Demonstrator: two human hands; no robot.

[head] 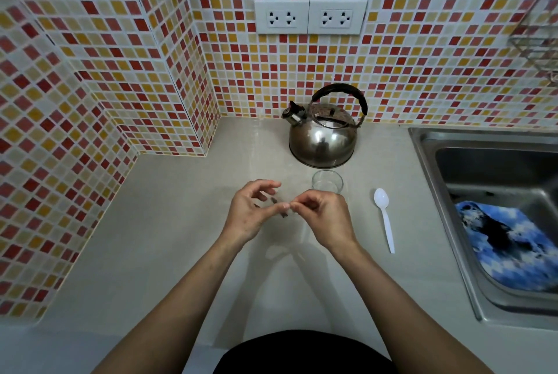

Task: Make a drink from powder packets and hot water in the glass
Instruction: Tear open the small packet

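Note:
Both hands meet over the middle of the counter, just in front of a small clear glass [327, 181]. My left hand [252, 213] and my right hand [324, 218] pinch a small dark powder packet [279, 207] between their fingertips; most of it is hidden by the fingers. The glass looks empty and stands upright. Behind it sits a steel kettle [323, 135] with a black handle, spout pointing left. A white plastic spoon [384, 216] lies on the counter right of my right hand.
The beige counter [169, 222] is bounded by mosaic-tiled walls at the left and back. A steel sink [495, 192] at the right holds a blue patterned cloth [510, 243]. Two wall sockets [311, 16] sit above the kettle. A wire rack [540, 38] hangs at upper right.

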